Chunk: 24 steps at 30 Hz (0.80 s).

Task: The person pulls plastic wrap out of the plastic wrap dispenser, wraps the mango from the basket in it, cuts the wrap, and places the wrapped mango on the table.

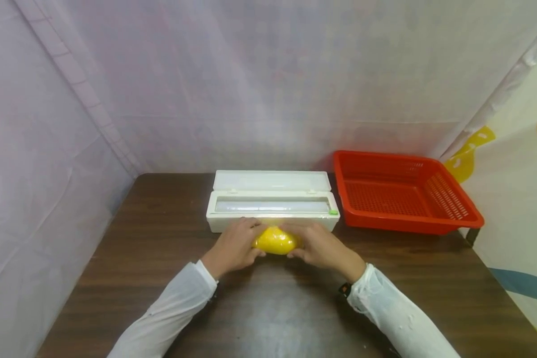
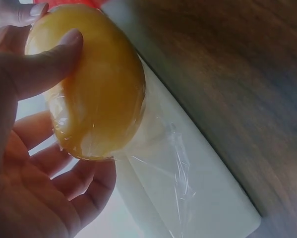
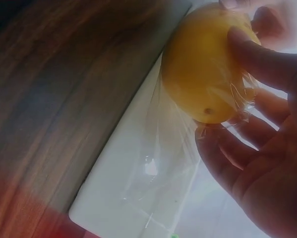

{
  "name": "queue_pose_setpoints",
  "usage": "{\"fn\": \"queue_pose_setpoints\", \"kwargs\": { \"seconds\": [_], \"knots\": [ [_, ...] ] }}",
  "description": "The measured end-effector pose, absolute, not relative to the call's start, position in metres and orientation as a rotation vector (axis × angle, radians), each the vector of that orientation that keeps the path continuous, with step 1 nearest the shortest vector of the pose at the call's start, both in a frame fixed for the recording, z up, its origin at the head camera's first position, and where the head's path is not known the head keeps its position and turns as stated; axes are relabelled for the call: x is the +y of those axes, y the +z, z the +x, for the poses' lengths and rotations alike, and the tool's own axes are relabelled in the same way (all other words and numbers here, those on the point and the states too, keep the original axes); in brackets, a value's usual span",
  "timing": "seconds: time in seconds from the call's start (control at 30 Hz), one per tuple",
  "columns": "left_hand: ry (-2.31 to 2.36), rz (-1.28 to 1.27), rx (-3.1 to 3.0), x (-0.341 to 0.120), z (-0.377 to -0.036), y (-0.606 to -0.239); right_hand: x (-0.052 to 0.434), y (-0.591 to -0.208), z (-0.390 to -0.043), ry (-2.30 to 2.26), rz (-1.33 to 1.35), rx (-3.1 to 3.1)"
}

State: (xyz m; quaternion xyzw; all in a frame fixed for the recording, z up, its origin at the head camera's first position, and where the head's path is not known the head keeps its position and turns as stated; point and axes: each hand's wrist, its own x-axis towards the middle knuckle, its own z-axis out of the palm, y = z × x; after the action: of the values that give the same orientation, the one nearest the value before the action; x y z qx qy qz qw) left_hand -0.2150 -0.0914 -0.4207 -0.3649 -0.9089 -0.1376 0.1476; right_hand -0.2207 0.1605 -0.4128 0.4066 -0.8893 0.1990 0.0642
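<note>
A yellow mango [image 1: 275, 240] is held up between both hands just in front of a white cling film dispenser [image 1: 273, 221]. Clear cling film [image 2: 180, 171] clings to the fruit and stretches down to the dispenser. My left hand [image 1: 238, 244] grips one end, thumb on the near face and fingers curled behind. On the other end, my right hand [image 1: 315, 243] grips in the same way. In the right wrist view a small dark stem spot shows on the mango [image 3: 200, 74]. The dispenser's lid [image 1: 272, 180] stands raised at the back, with the film roll [image 1: 268, 206] visible inside.
A red plastic basket [image 1: 429, 223] stands at the back right, beside the dispenser. The green slider [image 1: 333, 212] is at the dispenser's right end. Everything stands on a dark brown wooden table [image 1: 161, 243], with pale curtains [image 1: 268, 89] behind and along the sides.
</note>
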Motion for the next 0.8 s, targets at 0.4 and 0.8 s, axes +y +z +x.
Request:
{"fn": "queue_pose_setpoints", "kwargs": {
  "seconds": [0.4,0.8],
  "knots": [
    [-0.474,-1.017,-2.698,-0.0904,-0.2161,-0.4238,0.1593,-0.4122,-0.2214,0.651,1.174,-2.775],
    [-0.53,-0.999,-2.793,-0.0891,-0.2151,-0.4203,0.1606,-0.4131,-0.2241,0.7,1.149,-2.828]
  ]
}}
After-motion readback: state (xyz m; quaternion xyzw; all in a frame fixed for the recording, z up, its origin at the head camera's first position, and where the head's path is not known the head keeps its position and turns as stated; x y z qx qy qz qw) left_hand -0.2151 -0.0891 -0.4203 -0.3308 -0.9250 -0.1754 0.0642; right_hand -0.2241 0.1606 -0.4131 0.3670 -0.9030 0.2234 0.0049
